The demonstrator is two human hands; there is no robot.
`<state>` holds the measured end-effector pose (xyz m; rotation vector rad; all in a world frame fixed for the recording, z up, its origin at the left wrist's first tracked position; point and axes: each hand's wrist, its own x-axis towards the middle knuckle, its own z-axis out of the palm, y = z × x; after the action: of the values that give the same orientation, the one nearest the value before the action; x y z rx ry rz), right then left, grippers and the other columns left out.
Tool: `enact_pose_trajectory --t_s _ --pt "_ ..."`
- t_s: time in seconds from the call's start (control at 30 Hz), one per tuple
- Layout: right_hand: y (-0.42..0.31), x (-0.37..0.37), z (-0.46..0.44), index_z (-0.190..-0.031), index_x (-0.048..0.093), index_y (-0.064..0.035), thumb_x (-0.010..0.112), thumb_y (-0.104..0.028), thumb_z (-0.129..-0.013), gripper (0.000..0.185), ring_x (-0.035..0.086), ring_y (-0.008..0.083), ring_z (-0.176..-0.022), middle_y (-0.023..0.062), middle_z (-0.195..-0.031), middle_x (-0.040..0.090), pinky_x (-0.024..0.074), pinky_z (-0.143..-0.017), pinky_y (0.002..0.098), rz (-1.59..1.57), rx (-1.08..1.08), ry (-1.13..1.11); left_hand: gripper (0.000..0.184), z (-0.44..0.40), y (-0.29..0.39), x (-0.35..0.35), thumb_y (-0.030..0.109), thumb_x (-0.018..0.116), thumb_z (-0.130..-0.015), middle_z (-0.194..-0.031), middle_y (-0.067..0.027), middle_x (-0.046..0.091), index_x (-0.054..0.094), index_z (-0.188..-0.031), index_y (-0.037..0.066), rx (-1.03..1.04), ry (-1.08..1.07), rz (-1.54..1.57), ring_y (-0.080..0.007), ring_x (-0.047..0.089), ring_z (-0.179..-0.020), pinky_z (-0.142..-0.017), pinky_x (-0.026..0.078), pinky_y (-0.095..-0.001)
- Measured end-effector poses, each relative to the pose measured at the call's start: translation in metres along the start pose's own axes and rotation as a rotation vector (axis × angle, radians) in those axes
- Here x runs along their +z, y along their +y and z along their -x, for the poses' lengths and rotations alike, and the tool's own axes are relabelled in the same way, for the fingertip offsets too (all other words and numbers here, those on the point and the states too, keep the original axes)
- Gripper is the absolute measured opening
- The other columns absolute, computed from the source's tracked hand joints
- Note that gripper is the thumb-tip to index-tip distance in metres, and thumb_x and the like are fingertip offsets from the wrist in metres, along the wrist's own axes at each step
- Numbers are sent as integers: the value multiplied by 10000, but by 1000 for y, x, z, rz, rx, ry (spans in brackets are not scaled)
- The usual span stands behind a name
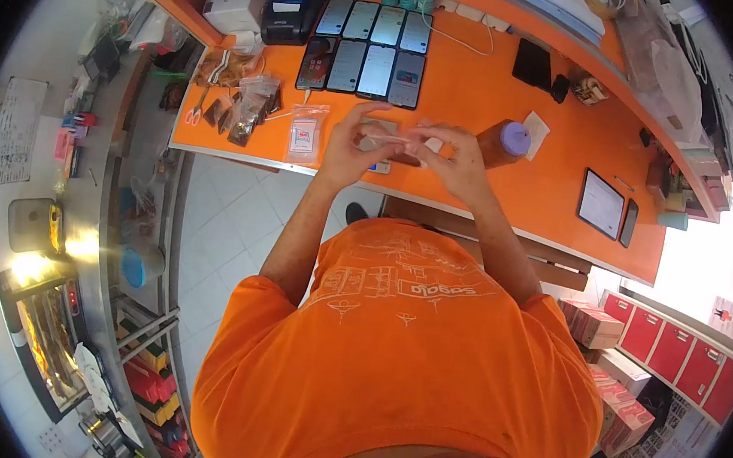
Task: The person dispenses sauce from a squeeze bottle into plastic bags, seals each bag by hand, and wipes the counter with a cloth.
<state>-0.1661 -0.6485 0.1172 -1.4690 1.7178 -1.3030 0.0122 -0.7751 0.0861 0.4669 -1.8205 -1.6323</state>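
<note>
Left hand [351, 148], right hand [462, 156] pinch-tight on clear plastic [397, 139] over orange counter [468, 82], tiled floor [229, 205] alongside.

Bright orange short-sleeved T-shirt [424, 371] with a pale line print [401, 276] across the front
The print is made of thin building-like outlines, small umbrella-like shapes and a word in block letters, too small to read surely; left sleeve [247, 327] and right sleeve [559, 352] are plain orange, left hand [360, 148] and right hand [458, 160] ungloved, one dark shoe [356, 213] showing just past the shirt
</note>
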Motion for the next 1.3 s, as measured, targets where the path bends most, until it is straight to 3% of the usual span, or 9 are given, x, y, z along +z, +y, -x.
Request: enact_pose_trajectory --t_s 0.1,0.43,0.57,0.67,0.9,1.03,1.13,1.17,1.3 --pt "-7 1 0 -972 781 -41 783 -211 -868 200 669 187 -780 99 -825 733 471 -784 318 -16 -92 102 544 4 17 7 -41 758 -865 -951 -108 760 502 -1341 14 -6 50 206 -154 723 -958 -805 560 -268" --pt "-20 31 -3 -907 768 -55 831 -131 -805 143 666 173 -773 59 -810 739 469 -730 328 -17 -183 192 135 25 14 13 79 648 -997 -907 -128 746 673 -1058 -38 -68 298 374 -177 734 -835 -722 610 -314" --pt "-23 46 -9 -909 754 -47 811 -129 -828 128 676 182 -773 74 -815 744 479 -730 336 63 -112 103 118 31 16 7 55 652 -984 -859 -87 718 689 -927 -41 -57 258 384 -153 697 -763 -691 572 -281" --pt "-31 64 -13 -922 743 -34 787 -123 -853 121 689 192 -772 90 -812 743 493 -726 330 10 -113 76 133 32 14 -7 70 634 -1000 -860 -54 688 667 -932 -40 185 335 -112 -139 658 -743 -653 518 -274" --pt "-16 122 -28 -940 732 -6 753 -115 -902 118 672 145 -792 76 -798 729 508 -722 295 -57 -109 82 203 25 -18 -43 140 534 -1052 -831 -35 625 603 -928 -6 -40 754 138 -119 587 -800 -723 463 -264" --pt "12 137 -38 -941 726 9 733 -141 -913 153 687 186 -750 107 -792 731 523 -707 323 -24 8 27 277 21 -49 -67 215 514 -1076 -801 -8 579 572 -886 23 159 737 -72 -106 501 -746 -688 434 -279" --pt "45 139 -34 -935 721 17 713 -165 -919 183 712 267 -745 165 -846 738 535 -696 367 32 122 137 344 12 -72 -121 281 491 -1083 -778 -34 560 589 -889 13 -68 985 -266 -152 521 -704 -661 454 -330" --pt "66 135 -28 -943 720 21 702 -170 -926 194 713 288 -765 174 -868 736 538 -707 383 62 145 218 336 8 -83 -159 301 527 -1068 -768 -43 549 611 -915 13 25 963 -393 -162 503 -704 -661 447 -339" --pt "188 109 12 -1002 741 -8 676 -138 -920 167 707 325 -849 159 -918 714 545 -740 400 561 152 465 278 -2 -118 -263 263 611 -1004 -888 -95 693 690 -1032 -2 -236 868 -305 -185 646 -795 -681 510 -309"
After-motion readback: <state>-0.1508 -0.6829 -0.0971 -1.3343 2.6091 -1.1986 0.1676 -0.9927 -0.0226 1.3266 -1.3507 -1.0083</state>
